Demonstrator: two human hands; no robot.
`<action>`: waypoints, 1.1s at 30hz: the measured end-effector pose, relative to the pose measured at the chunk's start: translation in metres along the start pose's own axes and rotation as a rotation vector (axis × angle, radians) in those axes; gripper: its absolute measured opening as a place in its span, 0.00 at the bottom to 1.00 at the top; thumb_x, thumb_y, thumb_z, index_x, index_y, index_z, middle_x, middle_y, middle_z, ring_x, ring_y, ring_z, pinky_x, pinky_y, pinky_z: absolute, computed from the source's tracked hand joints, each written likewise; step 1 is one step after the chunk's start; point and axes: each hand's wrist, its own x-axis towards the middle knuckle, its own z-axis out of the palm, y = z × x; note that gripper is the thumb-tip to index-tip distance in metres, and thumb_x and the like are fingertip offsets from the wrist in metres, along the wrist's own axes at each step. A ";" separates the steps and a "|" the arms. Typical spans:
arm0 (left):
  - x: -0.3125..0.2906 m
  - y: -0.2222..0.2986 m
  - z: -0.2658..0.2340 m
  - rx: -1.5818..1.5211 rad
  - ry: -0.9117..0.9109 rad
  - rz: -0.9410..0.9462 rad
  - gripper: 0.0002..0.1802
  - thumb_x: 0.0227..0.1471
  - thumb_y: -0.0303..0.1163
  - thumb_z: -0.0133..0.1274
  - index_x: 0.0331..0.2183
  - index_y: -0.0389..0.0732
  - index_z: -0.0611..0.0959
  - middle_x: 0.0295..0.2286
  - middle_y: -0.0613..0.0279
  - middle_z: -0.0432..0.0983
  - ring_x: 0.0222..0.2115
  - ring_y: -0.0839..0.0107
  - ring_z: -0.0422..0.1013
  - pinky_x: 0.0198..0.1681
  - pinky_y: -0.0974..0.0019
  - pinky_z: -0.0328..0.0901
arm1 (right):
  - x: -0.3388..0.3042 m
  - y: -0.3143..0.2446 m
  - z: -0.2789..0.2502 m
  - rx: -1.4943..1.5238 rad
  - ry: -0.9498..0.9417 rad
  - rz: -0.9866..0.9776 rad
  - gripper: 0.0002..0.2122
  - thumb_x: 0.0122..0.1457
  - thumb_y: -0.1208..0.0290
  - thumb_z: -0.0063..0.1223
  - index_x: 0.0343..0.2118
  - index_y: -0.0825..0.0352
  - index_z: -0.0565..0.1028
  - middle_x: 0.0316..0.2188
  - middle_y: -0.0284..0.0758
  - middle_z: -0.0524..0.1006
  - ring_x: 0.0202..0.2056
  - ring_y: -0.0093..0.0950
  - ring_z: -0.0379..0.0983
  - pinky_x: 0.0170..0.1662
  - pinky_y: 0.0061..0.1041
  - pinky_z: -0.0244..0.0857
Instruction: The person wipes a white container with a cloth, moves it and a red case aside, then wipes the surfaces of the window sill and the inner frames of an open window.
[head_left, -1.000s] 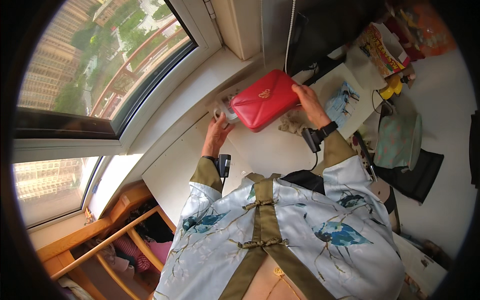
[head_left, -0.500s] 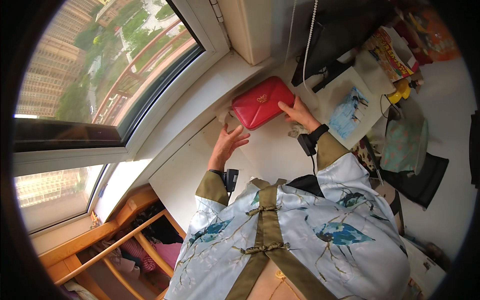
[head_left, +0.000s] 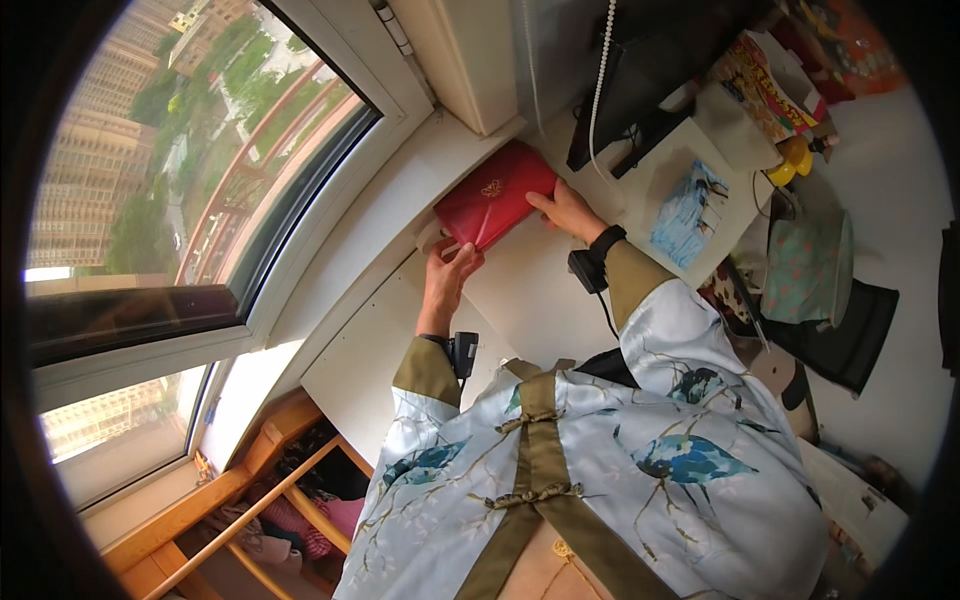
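Observation:
A red, boxy clutch bag (head_left: 487, 196) with a small gold emblem rests at the far end of the white surface, close against the window ledge. My left hand (head_left: 443, 285) pinches its near left corner between thumb and fingers. At its right end, my right hand (head_left: 567, 211) grips the edge, thumb on top and the other fingers partly hidden beneath. Something whitish (head_left: 432, 238) shows beside the bag's left corner, too small to make out. Each wrist wears a dark band with a small black box.
The white window frame (head_left: 300, 235) and its ledge run along the left. A beaded cord (head_left: 601, 100) hangs behind the bag. To the right lie a blue picture (head_left: 690, 218) and a green patterned pouch (head_left: 808, 268). Lower left, a wooden rail (head_left: 243, 517) stands before clothes.
My left hand was open beside the bag and has closed on its near corner. The bag and my right hand now appear further left in the view, which has also shifted.

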 end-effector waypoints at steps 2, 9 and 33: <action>0.002 -0.003 0.007 0.006 -0.005 0.012 0.24 0.47 0.28 0.54 0.44 0.30 0.63 0.34 0.53 0.69 0.32 0.67 0.71 0.38 0.66 0.70 | 0.012 0.007 -0.001 -0.020 0.045 -0.058 0.32 0.50 0.50 0.52 0.47 0.76 0.61 0.27 0.43 0.74 0.30 0.35 0.72 0.36 0.28 0.66; 0.014 -0.015 0.000 -0.044 0.020 0.068 0.24 0.49 0.29 0.53 0.45 0.34 0.62 0.32 0.53 0.70 0.31 0.66 0.71 0.38 0.63 0.70 | 0.001 -0.010 -0.016 -0.132 0.005 -0.087 0.33 0.49 0.51 0.53 0.48 0.76 0.62 0.35 0.48 0.73 0.36 0.38 0.71 0.41 0.29 0.64; -0.061 0.021 0.004 0.051 -0.272 -0.094 0.28 0.54 0.43 0.46 0.48 0.32 0.64 0.39 0.54 0.67 0.37 0.66 0.69 0.40 0.65 0.68 | -0.149 0.036 -0.161 0.512 0.241 0.023 0.13 0.50 0.64 0.53 0.28 0.71 0.72 0.25 0.34 0.74 0.23 0.21 0.72 0.26 0.19 0.69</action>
